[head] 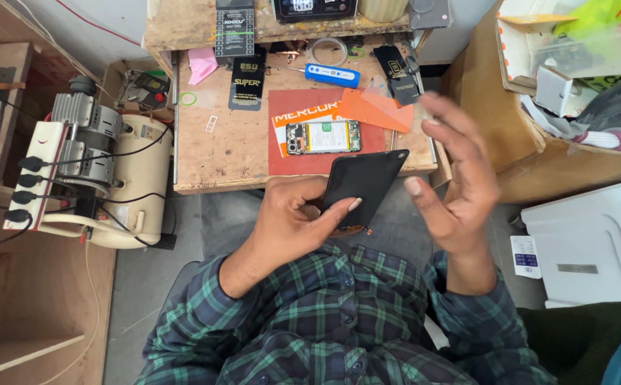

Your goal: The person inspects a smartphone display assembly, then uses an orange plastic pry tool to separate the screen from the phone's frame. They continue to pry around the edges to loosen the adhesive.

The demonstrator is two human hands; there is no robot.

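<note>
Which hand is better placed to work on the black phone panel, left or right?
Probably the right hand: it is open and free beside the black panel, fingers spread. The left hand already grips the panel, thumb across its face.

The left hand [293, 217] is curled shut, thumb pressed across the front, wrist bent inward. The right hand [457, 178] is raised open beside it, fingers [444, 125] spread, palm facing left.

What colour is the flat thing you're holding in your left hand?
Black. The flat panel in the left hand shows best in the head view.
</note>
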